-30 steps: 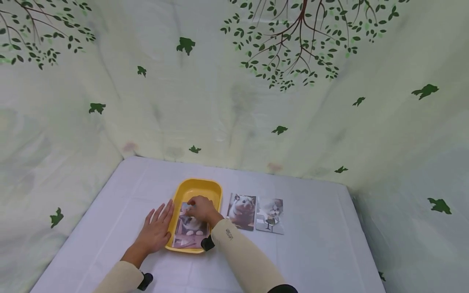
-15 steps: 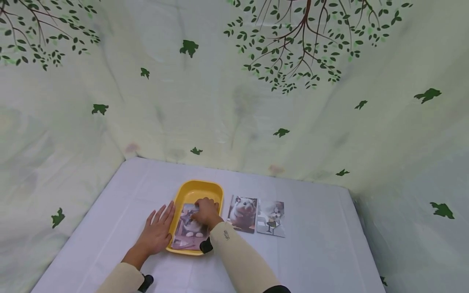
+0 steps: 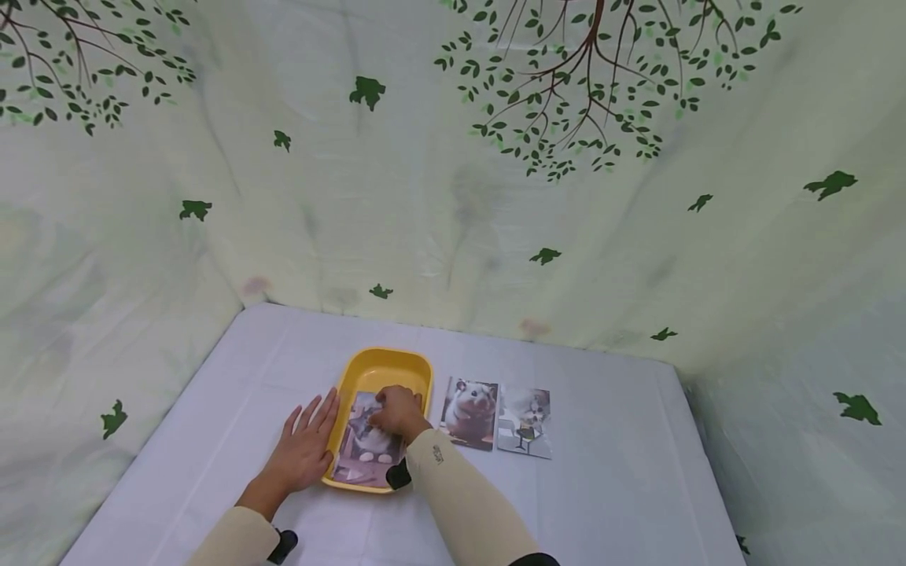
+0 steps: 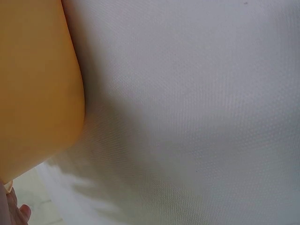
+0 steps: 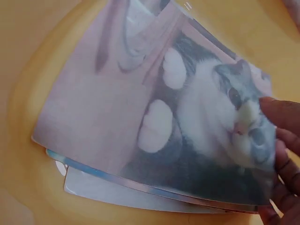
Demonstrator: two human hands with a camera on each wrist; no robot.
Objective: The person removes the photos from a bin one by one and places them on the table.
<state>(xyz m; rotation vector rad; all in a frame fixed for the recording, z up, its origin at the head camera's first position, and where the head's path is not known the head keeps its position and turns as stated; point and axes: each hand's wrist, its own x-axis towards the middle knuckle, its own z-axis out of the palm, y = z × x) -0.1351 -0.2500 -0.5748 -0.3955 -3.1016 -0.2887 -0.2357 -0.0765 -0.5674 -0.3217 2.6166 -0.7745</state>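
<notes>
A yellow tray (image 3: 385, 362) sits on the white table. Inside it lies a small stack of picture cards, the top one being a cat picture card (image 3: 361, 468). My right hand (image 3: 399, 410) reaches into the tray and pinches this card by its edge. In the right wrist view the thumb (image 5: 283, 115) lies over the cat picture card (image 5: 201, 117), with fingers at its edge; lower cards (image 5: 117, 190) show beneath. My left hand (image 3: 300, 448) rests straight-fingered against the tray's left side. In the left wrist view, the tray's outer wall (image 4: 37, 84) fills the left.
Right of the tray, a hamster picture card (image 3: 470, 410) and a pale picture card (image 3: 524, 424) lie side by side on the white table (image 3: 609, 472). Behind and beside the table hangs a light curtain (image 3: 425, 204) printed with leaves and branches.
My right hand has shifted a little to the right, from the card's upper part toward its right edge. The left hand stays at the tray. The head view has tilted slightly.
</notes>
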